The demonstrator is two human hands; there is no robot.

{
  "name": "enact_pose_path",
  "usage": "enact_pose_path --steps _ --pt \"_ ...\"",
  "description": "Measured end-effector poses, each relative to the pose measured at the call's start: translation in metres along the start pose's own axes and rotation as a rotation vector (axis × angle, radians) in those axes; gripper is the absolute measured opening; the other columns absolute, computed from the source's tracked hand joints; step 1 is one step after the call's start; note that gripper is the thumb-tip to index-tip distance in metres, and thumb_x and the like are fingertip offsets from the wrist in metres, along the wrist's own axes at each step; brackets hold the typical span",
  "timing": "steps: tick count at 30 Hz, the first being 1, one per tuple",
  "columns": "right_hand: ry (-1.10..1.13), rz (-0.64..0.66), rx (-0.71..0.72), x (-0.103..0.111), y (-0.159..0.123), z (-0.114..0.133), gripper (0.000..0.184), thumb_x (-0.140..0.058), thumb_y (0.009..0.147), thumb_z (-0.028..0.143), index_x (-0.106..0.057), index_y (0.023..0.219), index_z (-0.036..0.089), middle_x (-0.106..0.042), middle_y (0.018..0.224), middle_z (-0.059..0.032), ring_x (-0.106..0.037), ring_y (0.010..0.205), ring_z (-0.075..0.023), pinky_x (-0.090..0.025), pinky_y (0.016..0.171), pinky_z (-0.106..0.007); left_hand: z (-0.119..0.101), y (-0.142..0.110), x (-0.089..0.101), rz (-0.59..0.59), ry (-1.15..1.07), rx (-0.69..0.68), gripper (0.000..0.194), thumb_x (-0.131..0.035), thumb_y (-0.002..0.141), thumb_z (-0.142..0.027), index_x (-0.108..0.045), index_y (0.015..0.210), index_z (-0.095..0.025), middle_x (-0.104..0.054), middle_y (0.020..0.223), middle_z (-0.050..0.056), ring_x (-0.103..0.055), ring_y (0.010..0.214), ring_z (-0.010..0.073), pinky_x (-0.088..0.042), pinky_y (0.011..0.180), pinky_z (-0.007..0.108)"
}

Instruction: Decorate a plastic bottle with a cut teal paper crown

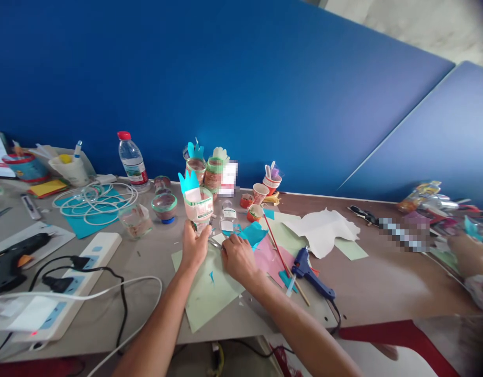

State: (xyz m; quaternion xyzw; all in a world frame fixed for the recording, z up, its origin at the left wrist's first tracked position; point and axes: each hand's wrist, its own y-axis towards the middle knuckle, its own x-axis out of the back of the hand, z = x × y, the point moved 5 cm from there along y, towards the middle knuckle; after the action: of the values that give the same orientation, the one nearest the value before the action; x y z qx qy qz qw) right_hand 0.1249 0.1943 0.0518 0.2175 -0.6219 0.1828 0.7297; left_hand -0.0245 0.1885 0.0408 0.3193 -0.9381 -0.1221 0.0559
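Left hand (196,245) gripping paper-trimmed cup (199,207), frame centre, right hand (239,257) beside it, closed on apparent scissors (215,242).

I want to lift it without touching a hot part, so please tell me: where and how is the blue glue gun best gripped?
Probably by the handle, coming from the near right. On the blue glue gun, the handle slants out that way, while the nozzle points away. Mind the cord at the handle's end.

Power strip (79,281) left of held cup (200,208)
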Motion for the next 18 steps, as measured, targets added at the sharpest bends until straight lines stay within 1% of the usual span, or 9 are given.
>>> enact_pose_path --steps 6,9,12,15,17,18 --pt "-0.022 -0.017 0.045 -0.009 0.000 0.001 0.018 -0.047 0.090 0.014 -0.065 0.092 0.014 -0.064 0.096 -0.0116 -0.059 0.088 -0.0228 -0.037 0.076 -0.034 -0.006 -0.003 0.000 -0.010 0.058 -0.007 0.024 -0.064 0.073 -0.033 -0.050 0.088 -0.020 -0.058 0.085 0.002 -0.057 0.082 0.0194 -0.045 0.077 0.034" --pt "-0.008 -0.038 0.071 -0.008 0.000 0.003 0.019 -0.046 0.090 0.013 -0.065 0.089 0.013 -0.065 0.094 -0.0126 -0.060 0.086 -0.0235 -0.037 0.074 -0.035 -0.008 -0.004 -0.001 -0.007 0.055 0.001 0.023 -0.063 0.074 -0.032 -0.050 0.089 -0.020 -0.058 0.085 0.002 -0.057 0.082 0.0194 -0.045 0.076 0.033" --pt "0.048 -0.050 0.050 -0.004 0.000 0.002 0.017 -0.049 0.089 0.014 -0.066 0.085 0.013 -0.066 0.091 -0.0122 -0.061 0.085 -0.0236 -0.038 0.073 -0.034 -0.008 -0.005 -0.001 -0.011 0.051 0.014 0.023 -0.063 0.074 -0.032 -0.050 0.088 -0.020 -0.058 0.085 0.002 -0.057 0.082 0.0191 -0.045 0.075 0.033" --pt "0.190 -0.080 0.015 0.009 0.000 -0.004 0.015 -0.052 0.085 0.011 -0.064 0.078 0.014 -0.066 0.084 -0.0087 -0.060 0.079 -0.0206 -0.038 0.070 -0.031 -0.006 -0.004 -0.001 -0.003 0.073 0.037 0.024 -0.063 0.073 -0.033 -0.050 0.088 -0.020 -0.058 0.085 0.002 -0.057 0.082 0.0194 -0.044 0.076 0.034" --pt "0.317 -0.158 0.053 0.029 -0.001 -0.007 0.015 -0.051 0.083 0.008 -0.062 0.074 0.016 -0.063 0.077 -0.0059 -0.058 0.075 -0.0183 -0.039 0.067 -0.028 -0.004 -0.004 -0.001 0.009 0.082 0.054 0.027 -0.064 0.072 -0.034 -0.051 0.091 -0.019 -0.058 0.088 0.003 -0.057 0.084 0.0205 -0.044 0.077 0.036" --pt "0.376 -0.216 0.107 0.042 -0.001 -0.008 0.016 -0.051 0.083 0.008 -0.060 0.074 0.016 -0.061 0.076 -0.0050 -0.057 0.075 -0.0179 -0.040 0.067 -0.028 -0.003 -0.004 -0.002 0.017 0.086 0.062 0.028 -0.064 0.072 -0.033 -0.051 0.092 -0.019 -0.058 0.089 0.004 -0.057 0.085 0.0210 -0.044 0.078 0.036"
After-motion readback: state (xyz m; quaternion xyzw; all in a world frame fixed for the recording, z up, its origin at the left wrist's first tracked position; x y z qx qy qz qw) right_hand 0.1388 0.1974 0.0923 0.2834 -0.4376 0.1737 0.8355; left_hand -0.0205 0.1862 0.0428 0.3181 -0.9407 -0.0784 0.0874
